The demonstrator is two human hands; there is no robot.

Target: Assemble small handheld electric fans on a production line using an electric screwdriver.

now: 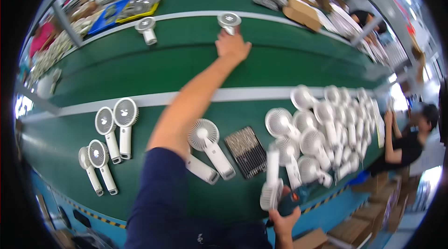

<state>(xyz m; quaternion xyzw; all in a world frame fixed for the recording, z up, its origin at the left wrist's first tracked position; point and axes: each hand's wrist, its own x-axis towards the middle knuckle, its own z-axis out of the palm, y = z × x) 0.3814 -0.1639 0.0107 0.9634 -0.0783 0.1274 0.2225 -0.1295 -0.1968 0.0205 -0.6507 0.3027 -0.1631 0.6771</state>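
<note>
My left arm stretches far across the green bench. At its end my left hand [232, 46] is closed round a white handheld fan [229, 21] on the far strip. Low at the right, my right hand [285, 221] grips a teal power screwdriver [295, 199]. Right beside it is a white fan [271, 192], handle upward and blurred; whether my fingers touch it I cannot tell. Under my left forearm lie two more fans, one in full view [205, 137]. A black tray [246, 152] of small metal parts rests to their right.
Many white fans [317, 132] crowd the bench's right side; several others [112, 127] lie at left. Another fan [148, 29] sits on the far strip. Pale rails [261, 94] cross the bench. Co-workers are at the far left and at right [406, 144].
</note>
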